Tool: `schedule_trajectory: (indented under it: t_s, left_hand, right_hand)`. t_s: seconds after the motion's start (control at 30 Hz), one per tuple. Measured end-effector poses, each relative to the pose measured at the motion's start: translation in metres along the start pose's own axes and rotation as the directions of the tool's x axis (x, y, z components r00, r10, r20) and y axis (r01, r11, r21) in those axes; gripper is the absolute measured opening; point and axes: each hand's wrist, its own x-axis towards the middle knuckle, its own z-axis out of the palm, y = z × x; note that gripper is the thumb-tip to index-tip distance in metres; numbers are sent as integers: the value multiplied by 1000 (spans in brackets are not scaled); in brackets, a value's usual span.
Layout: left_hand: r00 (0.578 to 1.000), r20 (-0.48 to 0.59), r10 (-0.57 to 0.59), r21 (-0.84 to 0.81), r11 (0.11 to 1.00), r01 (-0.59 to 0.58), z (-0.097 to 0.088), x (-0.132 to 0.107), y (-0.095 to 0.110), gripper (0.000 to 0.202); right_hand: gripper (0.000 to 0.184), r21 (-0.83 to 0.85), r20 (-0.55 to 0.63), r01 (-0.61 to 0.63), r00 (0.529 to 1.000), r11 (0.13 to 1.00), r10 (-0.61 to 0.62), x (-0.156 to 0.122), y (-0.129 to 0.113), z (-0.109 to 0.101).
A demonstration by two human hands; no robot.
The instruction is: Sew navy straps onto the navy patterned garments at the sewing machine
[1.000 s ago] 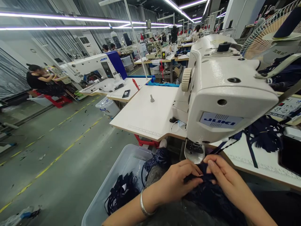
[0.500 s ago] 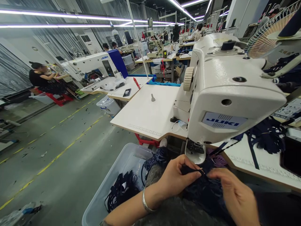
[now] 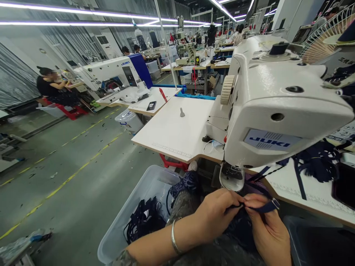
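My left hand [image 3: 217, 212], a silver bangle on its wrist, pinches one end of a narrow navy strap. Facing it, my right hand [image 3: 267, 229] is closed on the same navy strap [image 3: 262, 209], thumb against fingers. A small shiny metal slider [image 3: 275, 204] sits on the strap beyond my right fingers. Both fingertips meet just below the presser area of a white sewing machine [image 3: 266, 103]. Dark navy fabric [image 3: 241, 229] lies in my lap beneath the hands, partly hidden by them.
On the left, a clear plastic bin [image 3: 119, 225] holds bundled navy straps [image 3: 146, 218]. More navy straps [image 3: 316, 160] lie on the right table beside a dark phone-like object [image 3: 344, 184]. A white table [image 3: 172, 129] extends ahead. A person [image 3: 51, 87] sits far left.
My right hand has turned and drawn closer to the left, now pinching the strap. The strap and its metal slider now stick out to the right of my fingers. The view has shifted slightly.
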Motion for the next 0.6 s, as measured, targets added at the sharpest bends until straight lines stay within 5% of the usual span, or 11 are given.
schedule_trajectory:
  t_s: [0.2, 0.33, 0.6]
  left_hand:
    - [992, -59, 111, 66, 992, -107, 6, -7, 0, 4]
    - [988, -39, 151, 148, 978, -144, 6, -11, -2, 7]
    - [976, 100, 196, 198, 957, -212, -2, -14, -4, 13]
  right_hand:
    - [24, 20, -66, 209, 976, 978, -207, -8, 10, 3]
    - [17, -81, -71, 254, 963, 964, -260, -10, 16, -2]
    - [21, -147, 25, 341, 940, 928, -341, -4, 13, -13]
